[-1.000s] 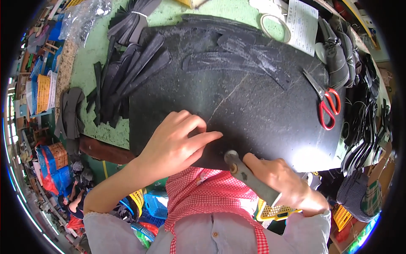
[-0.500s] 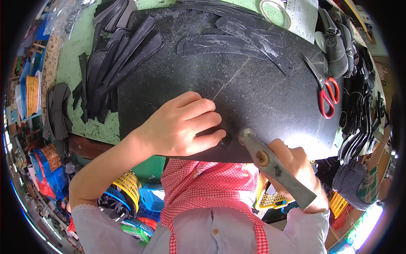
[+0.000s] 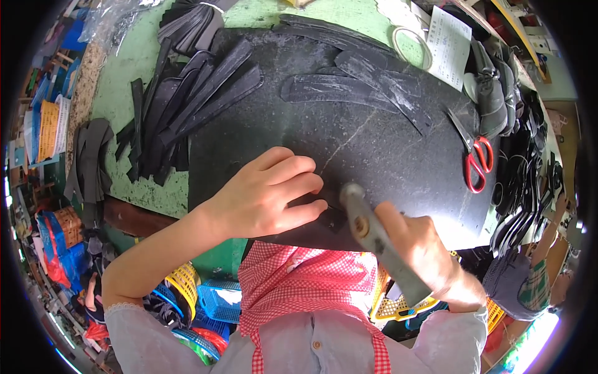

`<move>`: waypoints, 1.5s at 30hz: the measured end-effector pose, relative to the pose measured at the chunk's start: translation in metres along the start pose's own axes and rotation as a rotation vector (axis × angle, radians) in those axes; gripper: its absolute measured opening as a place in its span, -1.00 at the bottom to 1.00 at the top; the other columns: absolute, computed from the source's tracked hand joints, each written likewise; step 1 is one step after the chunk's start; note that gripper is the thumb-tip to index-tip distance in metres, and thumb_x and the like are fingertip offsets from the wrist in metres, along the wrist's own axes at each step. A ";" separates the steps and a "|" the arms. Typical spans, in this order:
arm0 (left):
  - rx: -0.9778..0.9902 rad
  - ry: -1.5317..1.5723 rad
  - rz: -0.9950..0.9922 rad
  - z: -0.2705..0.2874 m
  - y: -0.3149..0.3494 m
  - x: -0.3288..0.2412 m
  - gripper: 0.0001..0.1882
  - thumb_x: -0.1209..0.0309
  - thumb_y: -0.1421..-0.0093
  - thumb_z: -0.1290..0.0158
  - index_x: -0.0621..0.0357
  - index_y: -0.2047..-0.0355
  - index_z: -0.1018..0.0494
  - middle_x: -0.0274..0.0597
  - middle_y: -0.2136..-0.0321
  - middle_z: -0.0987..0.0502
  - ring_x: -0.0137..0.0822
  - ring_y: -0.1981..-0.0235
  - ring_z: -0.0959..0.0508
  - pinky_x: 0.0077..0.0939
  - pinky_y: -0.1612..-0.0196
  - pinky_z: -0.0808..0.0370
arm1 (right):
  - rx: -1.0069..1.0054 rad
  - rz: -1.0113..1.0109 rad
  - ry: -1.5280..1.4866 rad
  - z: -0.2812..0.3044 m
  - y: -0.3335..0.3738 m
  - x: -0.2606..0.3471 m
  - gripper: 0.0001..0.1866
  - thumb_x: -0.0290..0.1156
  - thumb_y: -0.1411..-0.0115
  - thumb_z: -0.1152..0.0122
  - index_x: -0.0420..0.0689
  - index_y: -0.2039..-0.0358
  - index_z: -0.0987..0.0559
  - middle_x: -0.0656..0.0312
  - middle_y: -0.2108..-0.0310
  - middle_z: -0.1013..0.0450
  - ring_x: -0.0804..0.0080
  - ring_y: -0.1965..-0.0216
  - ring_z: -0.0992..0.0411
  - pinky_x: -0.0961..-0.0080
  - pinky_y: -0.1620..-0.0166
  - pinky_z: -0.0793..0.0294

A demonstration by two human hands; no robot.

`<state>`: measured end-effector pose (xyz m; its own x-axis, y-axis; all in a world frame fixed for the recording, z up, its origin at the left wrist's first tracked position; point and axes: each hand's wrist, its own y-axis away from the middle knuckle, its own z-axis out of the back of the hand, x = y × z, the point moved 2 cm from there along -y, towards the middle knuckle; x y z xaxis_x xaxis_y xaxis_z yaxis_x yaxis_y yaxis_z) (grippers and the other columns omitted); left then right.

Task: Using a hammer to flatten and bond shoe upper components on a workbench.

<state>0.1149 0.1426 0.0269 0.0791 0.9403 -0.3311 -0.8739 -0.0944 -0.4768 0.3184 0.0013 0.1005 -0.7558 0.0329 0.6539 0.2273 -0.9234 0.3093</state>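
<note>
My right hand (image 3: 418, 249) is wrapped round a hammer, its handle hidden beneath the metal head. The grey hammer head (image 3: 389, 249) slants over the near edge of a black board (image 3: 398, 149), its round face toward my left hand. Resting on that board, my left hand (image 3: 265, 196) has its fingers curled and pressed together. By its fingertips lies a small dark piece (image 3: 333, 219), hard to tell from the black surface; whatever the fingers pinch is hidden.
Black strips (image 3: 205, 100) fan out at the left, and more strips (image 3: 339, 90) lie crossed at the far side. Red-handled scissors (image 3: 476, 165) rest at the right, near a tape roll (image 3: 411, 47), a paper sheet (image 3: 448, 47) and dark bundles (image 3: 523, 168). Baskets (image 3: 218, 299) stand below.
The hammer has swung a little left, closer to my left hand. My left hand keeps its curled hold on the board. The whole view has shifted slightly.
</note>
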 end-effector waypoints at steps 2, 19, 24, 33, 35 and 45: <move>0.059 0.091 0.094 0.004 -0.001 0.008 -0.68 0.32 0.12 -0.46 -0.17 0.27 -0.72 -0.45 0.23 -0.57 -0.25 0.12 -0.52 -0.28 0.08 -0.48 | 0.086 0.023 -0.096 -0.012 -0.005 -0.003 -0.75 -0.48 -0.28 -0.17 -0.21 0.09 -0.34 -0.02 0.47 -0.55 -0.15 0.38 -0.61 0.02 0.33 -0.58; 0.066 0.130 0.214 0.027 0.019 0.029 -0.66 0.35 0.20 -0.48 -0.14 0.33 -0.71 -0.45 0.29 -0.55 -0.22 0.15 -0.53 -0.27 0.14 -0.48 | 0.177 0.006 0.003 -0.002 -0.044 0.021 -0.73 -0.48 -0.32 -0.13 -0.25 0.03 -0.35 -0.10 0.43 -0.56 -0.16 0.31 -0.61 -0.01 0.29 -0.59; -0.033 -0.093 0.085 0.029 0.027 0.020 -0.68 0.35 0.16 -0.43 -0.16 0.30 -0.72 -0.45 0.29 -0.54 -0.25 0.17 -0.51 -0.25 0.12 -0.46 | 0.093 0.077 -0.001 -0.002 -0.052 0.024 -0.80 -0.52 -0.34 -0.10 -0.27 0.09 -0.35 -0.10 0.47 -0.55 -0.17 0.39 -0.60 -0.04 0.33 -0.58; -0.031 0.013 0.257 0.038 0.039 0.026 -0.64 0.36 0.17 -0.46 -0.18 0.28 -0.72 -0.47 0.30 -0.55 -0.24 0.17 -0.51 -0.21 0.12 -0.42 | 0.140 0.069 0.032 -0.007 -0.069 0.034 -0.76 -0.45 -0.33 -0.15 -0.25 0.08 -0.36 -0.08 0.47 -0.56 -0.09 0.41 -0.62 -0.01 0.37 -0.59; 0.019 0.049 0.335 0.042 0.045 0.033 -0.64 0.37 0.18 -0.46 -0.17 0.28 -0.72 -0.47 0.28 -0.55 -0.23 0.16 -0.51 -0.20 0.12 -0.43 | 0.122 0.089 0.039 0.000 -0.074 0.035 -0.78 -0.46 -0.34 -0.14 -0.26 0.09 -0.37 -0.06 0.49 -0.56 -0.08 0.44 -0.61 0.00 0.39 -0.59; -0.072 -0.041 0.314 0.054 0.059 0.031 -0.72 0.40 0.13 -0.46 -0.12 0.35 -0.70 -0.46 0.31 -0.55 -0.23 0.17 -0.50 -0.25 0.13 -0.44 | 0.111 0.138 0.014 0.000 -0.092 0.044 -0.79 -0.48 -0.34 -0.15 -0.25 0.13 -0.33 -0.12 0.49 -0.55 -0.16 0.43 -0.60 -0.06 0.40 -0.56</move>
<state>0.0401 0.1835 0.0323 -0.2103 0.8737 -0.4386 -0.8161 -0.4039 -0.4133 0.2642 0.0876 0.1009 -0.7210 -0.0976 0.6861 0.3956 -0.8708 0.2919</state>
